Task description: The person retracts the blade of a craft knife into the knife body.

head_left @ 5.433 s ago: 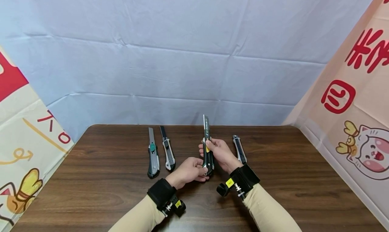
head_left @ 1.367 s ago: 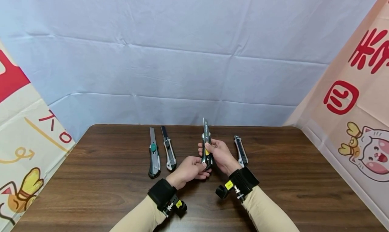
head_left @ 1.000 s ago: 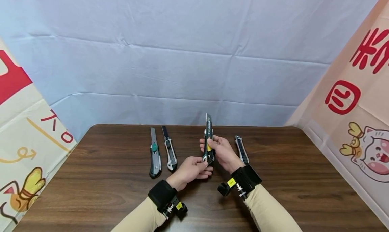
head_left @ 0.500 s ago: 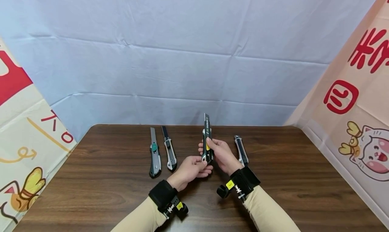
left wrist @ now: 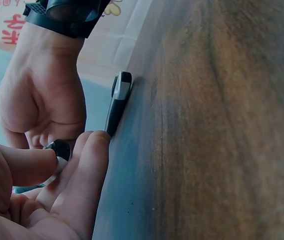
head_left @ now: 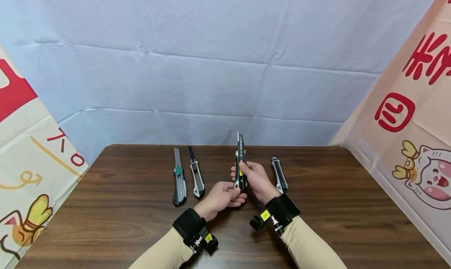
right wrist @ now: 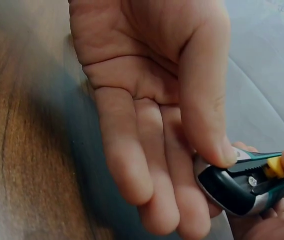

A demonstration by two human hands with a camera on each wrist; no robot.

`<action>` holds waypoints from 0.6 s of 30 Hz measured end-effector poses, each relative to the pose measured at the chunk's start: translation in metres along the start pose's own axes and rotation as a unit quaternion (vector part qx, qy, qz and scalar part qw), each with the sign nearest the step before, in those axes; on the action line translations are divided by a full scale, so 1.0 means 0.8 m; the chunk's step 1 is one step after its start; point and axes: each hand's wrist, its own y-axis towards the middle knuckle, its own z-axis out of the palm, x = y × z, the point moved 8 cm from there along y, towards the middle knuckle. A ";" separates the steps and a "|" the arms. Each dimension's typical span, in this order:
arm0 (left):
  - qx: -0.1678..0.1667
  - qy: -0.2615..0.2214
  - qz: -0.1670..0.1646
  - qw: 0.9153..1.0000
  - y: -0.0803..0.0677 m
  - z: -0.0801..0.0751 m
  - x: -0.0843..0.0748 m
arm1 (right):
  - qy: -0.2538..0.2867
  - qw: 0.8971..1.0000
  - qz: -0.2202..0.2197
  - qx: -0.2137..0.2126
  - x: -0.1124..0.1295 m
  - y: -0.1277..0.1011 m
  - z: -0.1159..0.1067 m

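Observation:
A dark green and black utility knife (head_left: 240, 155) is held up over the table's middle, its long blade pointing away from me. My left hand (head_left: 221, 198) pinches the handle's near end between thumb and fingers. My right hand (head_left: 257, 179) grips the handle further up, with the thumb at the yellow slider (right wrist: 275, 167). In the left wrist view, the handle end (left wrist: 59, 150) shows under the left thumb, and the right hand (left wrist: 47, 100) is behind it. The right wrist view shows the left palm (right wrist: 132, 75), its other fingers fairly straight.
Left on the wooden table (head_left: 105, 206) lie a grey utility knife (head_left: 179, 183) with a green slider and a silver-black one (head_left: 196, 175), both blades out. Another silver-black knife (head_left: 278, 173) lies behind the right wrist. A pale cloth (head_left: 211, 65) hangs behind the table.
Over these seconds the held knife's near end has risen slightly in the head view, and its tilt has shifted a little. Both hands keep hold of it; the other knives stay put.

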 end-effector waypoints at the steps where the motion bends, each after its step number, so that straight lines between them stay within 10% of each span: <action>1: 0.000 0.001 0.000 1.000 0.000 0.000 0.000 | 0.000 1.000 0.000 -0.001 0.000 0.000 0.000; 18: -0.007 0.005 -0.006 1.000 0.001 -0.002 0.002 | -0.006 1.000 0.003 0.012 -0.001 0.001 0.004</action>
